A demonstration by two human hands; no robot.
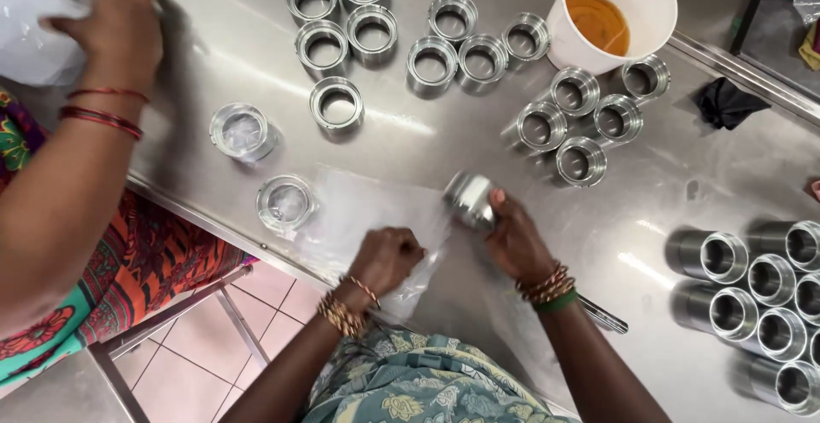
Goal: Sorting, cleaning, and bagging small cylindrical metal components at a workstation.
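Note:
My right hand (515,239) grips a shiny metal ring-shaped part (471,198), tilted on its side just above the steel table (401,141). My left hand (386,258) is closed on the edge of a clear plastic bag (363,209) that lies flat on the table in front of me. The part sits at the bag's right edge. Both wrists wear bangles.
Several bare metal rings (431,64) stand in groups across the table, taller metal sleeves (752,295) at the right. Two rings wrapped in clear plastic (284,202) lie at the left. A white cup of amber liquid (608,14) stands at the back. Another person's hand (111,26) holds plastic at top left.

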